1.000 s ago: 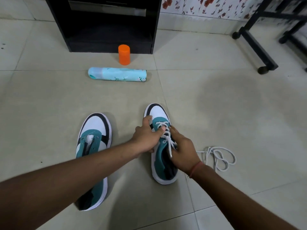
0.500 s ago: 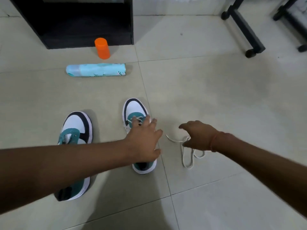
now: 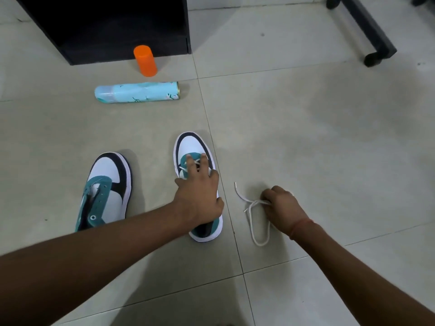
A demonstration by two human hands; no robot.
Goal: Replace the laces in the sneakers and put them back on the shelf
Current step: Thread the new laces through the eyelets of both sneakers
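Observation:
Two white, teal and black sneakers stand on the tiled floor. The left sneaker (image 3: 106, 189) has bare eyelets and no lace. The right sneaker (image 3: 193, 147) is laced in white; my left hand (image 3: 199, 191) rests flat on top of it with fingers spread over the laces. To its right a loose white lace (image 3: 253, 220) lies in loops on the floor. My right hand (image 3: 281, 208) has its fingers curled down on that lace and pinches it near one end.
A light blue spray can (image 3: 137, 92) lies on its side beyond the shoes, with an orange cap (image 3: 145, 60) standing behind it. A black shelf unit (image 3: 113, 27) is at the back left. A black frame leg with a caster (image 3: 373, 50) stands at the back right.
My right hand left the laced sneaker, reached right to the loose lace and closed on it. My left hand went from gripping the shoe's laces to resting flat on them.

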